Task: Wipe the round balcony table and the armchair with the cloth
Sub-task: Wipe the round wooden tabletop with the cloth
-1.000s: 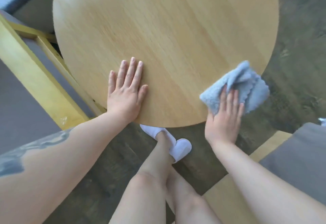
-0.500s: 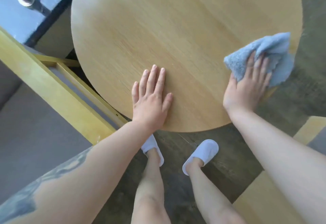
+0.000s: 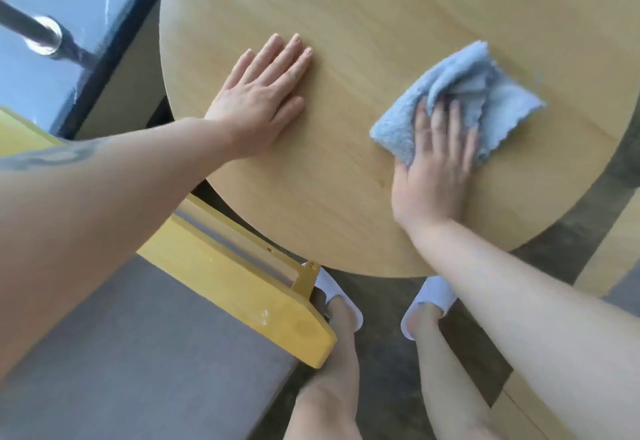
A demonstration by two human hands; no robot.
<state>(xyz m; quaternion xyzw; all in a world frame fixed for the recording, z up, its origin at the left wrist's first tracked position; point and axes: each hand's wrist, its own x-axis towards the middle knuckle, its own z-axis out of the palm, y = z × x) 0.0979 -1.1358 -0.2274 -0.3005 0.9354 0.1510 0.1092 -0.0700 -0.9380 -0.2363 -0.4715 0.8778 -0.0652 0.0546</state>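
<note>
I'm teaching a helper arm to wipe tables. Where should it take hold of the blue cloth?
Probably the raised bunched fold at the far side of the cloth, from above: the rest lies flat on the table, offering nothing to pinch. The right hand presses the near part.

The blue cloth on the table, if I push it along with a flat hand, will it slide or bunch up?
The cloth looks soft and floppy: it is already rumpled into folds ahead of the right hand, so it will probably bunch further. The table looks smooth, so it should still slide easily. It is likely very light.
</note>
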